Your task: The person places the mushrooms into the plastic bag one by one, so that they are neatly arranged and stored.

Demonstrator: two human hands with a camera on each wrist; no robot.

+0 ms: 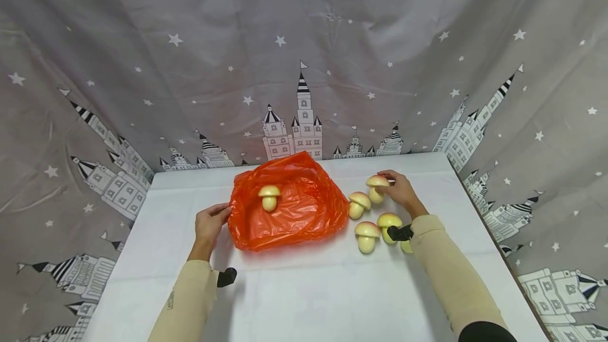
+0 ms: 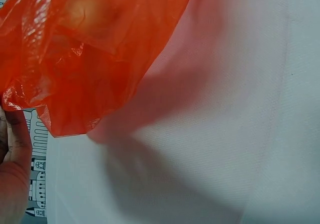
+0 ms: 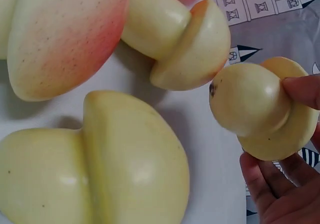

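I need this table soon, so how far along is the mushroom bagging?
Looks early. Done: one pale-yellow mushroom sits in the red plastic bag. In hand: the left hand holds the bag's edge, while the right hand grips a second mushroom outside it. Left: that one, plus four more mushrooms visible on the table, one partly hidden by the right sleeve.

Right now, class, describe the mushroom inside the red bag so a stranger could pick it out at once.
On the white table, find the open red plastic bag. Look inside, toward its left side, for a pale yellow mushroom. It alone is in the bag; the other mushrooms are outside, to the right.
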